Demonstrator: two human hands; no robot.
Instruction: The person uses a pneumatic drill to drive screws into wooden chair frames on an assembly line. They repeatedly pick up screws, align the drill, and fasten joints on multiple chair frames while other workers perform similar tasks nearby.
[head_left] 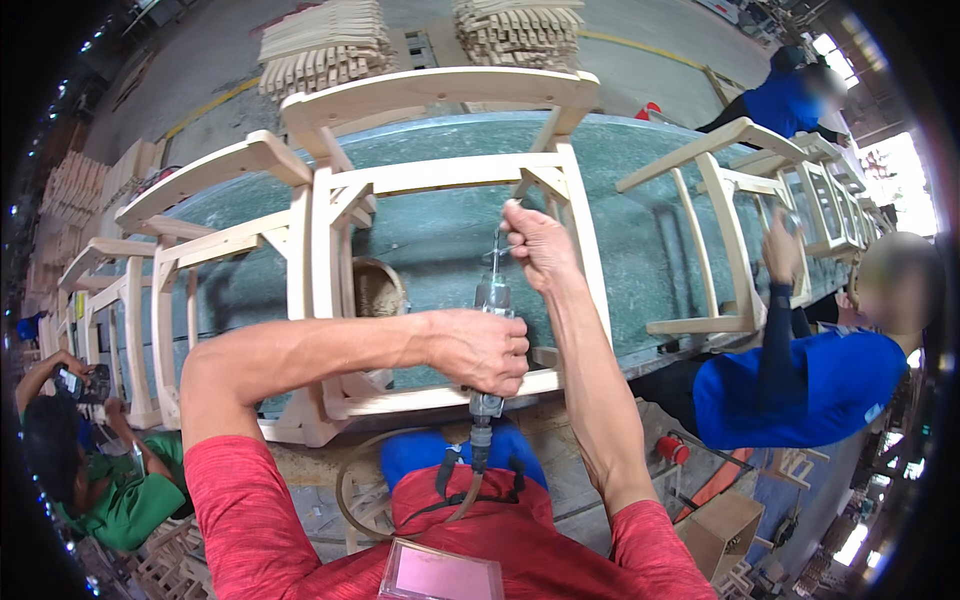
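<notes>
The left elbow [205, 370] was bent sharply and pushed out to the side, so the left forearm [330, 347] ran nearly level across the front of the body. The left hand [480, 350] was curled in a firm grip, its knuckles to the right. The right forearm [600, 400] reached forward, only slightly bent. Beyond the left, the right hand [542, 248] was raised, its thumb and forefinger drawn into a pinch.

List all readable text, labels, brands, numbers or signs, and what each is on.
None readable.
Pink badge on the red shirt: no legible text.
Pale mark on the blue shirt at right: too small, blurred.
Power tool: no legible marking.
</notes>
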